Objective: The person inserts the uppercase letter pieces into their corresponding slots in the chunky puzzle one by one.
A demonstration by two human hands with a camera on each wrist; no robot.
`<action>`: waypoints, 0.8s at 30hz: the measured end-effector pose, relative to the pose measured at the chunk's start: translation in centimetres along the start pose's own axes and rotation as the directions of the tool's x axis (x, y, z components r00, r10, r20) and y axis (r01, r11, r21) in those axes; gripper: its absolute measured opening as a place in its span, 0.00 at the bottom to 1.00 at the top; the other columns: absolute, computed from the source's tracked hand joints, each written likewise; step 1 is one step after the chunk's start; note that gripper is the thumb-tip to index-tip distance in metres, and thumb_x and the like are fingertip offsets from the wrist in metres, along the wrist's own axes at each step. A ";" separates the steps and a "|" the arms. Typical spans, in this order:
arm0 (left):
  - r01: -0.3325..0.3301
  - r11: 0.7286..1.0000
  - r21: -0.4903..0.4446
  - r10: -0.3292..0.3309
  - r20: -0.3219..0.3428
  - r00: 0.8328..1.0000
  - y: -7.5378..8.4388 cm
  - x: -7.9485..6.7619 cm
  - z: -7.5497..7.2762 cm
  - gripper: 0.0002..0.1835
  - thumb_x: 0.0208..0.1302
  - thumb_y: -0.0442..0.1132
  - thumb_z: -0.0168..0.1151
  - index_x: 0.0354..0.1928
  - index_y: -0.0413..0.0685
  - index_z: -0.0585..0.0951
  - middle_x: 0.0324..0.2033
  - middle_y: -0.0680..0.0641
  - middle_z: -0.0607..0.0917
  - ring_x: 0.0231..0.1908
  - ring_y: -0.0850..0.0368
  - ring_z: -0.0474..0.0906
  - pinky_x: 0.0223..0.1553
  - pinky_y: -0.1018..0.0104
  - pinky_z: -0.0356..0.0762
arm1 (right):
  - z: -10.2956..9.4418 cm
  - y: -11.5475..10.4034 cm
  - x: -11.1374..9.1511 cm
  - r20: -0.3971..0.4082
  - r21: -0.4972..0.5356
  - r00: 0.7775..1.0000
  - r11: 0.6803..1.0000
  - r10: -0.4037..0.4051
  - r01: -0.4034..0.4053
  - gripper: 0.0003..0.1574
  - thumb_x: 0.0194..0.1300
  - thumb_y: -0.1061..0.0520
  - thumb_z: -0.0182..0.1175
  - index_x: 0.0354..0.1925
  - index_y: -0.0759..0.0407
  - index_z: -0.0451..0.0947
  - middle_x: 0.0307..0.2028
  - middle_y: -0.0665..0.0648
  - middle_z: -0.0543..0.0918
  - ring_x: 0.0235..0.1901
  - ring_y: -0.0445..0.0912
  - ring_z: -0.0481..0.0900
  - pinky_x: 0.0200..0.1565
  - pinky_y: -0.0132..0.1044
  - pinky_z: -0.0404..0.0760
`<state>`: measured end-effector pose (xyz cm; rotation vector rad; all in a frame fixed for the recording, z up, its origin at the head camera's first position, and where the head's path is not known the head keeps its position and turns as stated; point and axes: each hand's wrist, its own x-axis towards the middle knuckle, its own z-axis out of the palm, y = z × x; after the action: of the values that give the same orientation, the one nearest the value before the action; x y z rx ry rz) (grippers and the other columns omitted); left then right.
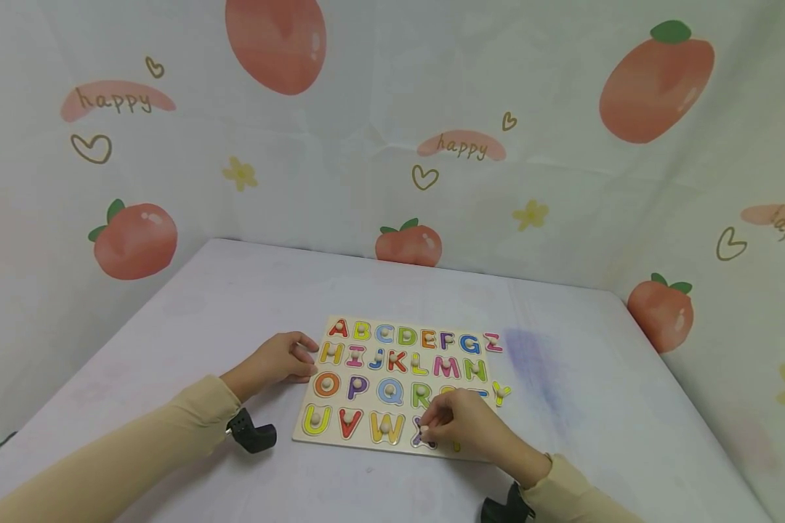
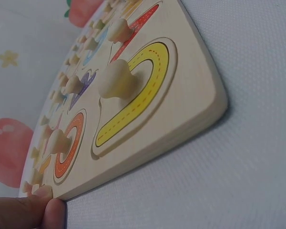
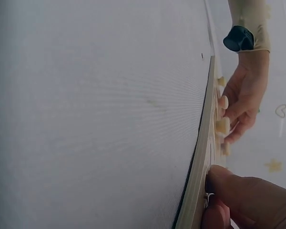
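Observation:
A wooden alphabet puzzle board (image 1: 402,408) lies on the table, its colourful letters fitted with round knobs. At its left edge, my left hand (image 1: 281,365) pinches the rim between thumb and fingers; the thumb (image 2: 20,210) shows beside the orange O (image 2: 71,148). My right hand (image 1: 461,428) holds the purple letter X piece (image 1: 424,434) over the bottom row, right of the yellow W (image 1: 387,430). In the right wrist view, thumb and finger pinch this dark piece (image 3: 209,183) close over the board. Letters under the right hand are partly hidden.
A pink Z piece (image 1: 493,342) lies at the board's upper right corner, and a yellow Y piece (image 1: 500,393) beside its right edge. The white table (image 1: 235,290) bears a bluish smear (image 1: 536,363) to the right. A fruit-printed cloth (image 1: 340,174) hangs behind.

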<state>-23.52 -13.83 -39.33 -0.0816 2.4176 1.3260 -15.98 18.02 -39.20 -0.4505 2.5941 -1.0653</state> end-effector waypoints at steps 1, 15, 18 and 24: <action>0.003 1.000 0.000 -0.003 -0.001 1.000 0.0 0.0 0.0 0.22 0.57 0.30 0.67 0.53 0.36 0.74 0.35 0.43 0.80 0.30 0.58 0.79 0.34 0.69 0.84 | 0.0 0.0 0.0 0.002 0.001 1.000 1.000 0.001 -0.002 0.07 0.50 0.60 0.74 0.27 0.53 0.83 0.22 0.44 0.80 0.24 0.38 0.75 0.27 0.26 0.73; 0.007 1.000 0.006 -0.007 -0.007 1.000 0.1 0.1 0.1 0.21 0.57 0.30 0.68 0.53 0.36 0.74 0.35 0.43 0.80 0.30 0.58 0.79 0.33 0.69 0.84 | -2.9 0.4 -1.1 -0.143 0.084 0.988 0.996 0.055 -0.044 0.10 0.53 0.58 0.72 0.35 0.56 0.83 0.28 0.49 0.80 0.29 0.42 0.78 0.28 0.29 0.78; 0.006 1.000 0.005 -0.006 -0.006 1.000 0.1 0.1 0.0 0.21 0.57 0.30 0.68 0.53 0.36 0.74 0.35 0.43 0.80 0.30 0.58 0.78 0.33 0.69 0.84 | -4.5 1.0 -1.4 -0.214 0.104 0.974 0.993 0.074 -0.053 0.11 0.55 0.58 0.71 0.38 0.59 0.82 0.30 0.52 0.82 0.30 0.42 0.79 0.28 0.30 0.79; 0.006 1.000 0.008 -0.006 -0.005 1.000 0.2 0.0 0.0 0.22 0.56 0.29 0.68 0.53 0.36 0.74 0.35 0.43 0.81 0.30 0.58 0.79 0.33 0.69 0.84 | -7.3 2.8 -2.2 -0.306 0.138 0.941 0.984 0.147 -0.109 0.16 0.58 0.58 0.69 0.44 0.63 0.80 0.38 0.56 0.84 0.34 0.43 0.81 0.33 0.28 0.80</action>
<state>-23.55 -13.72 -39.21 -0.0896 2.4244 1.3154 -17.33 25.33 -35.94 -0.0835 2.7621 -1.3318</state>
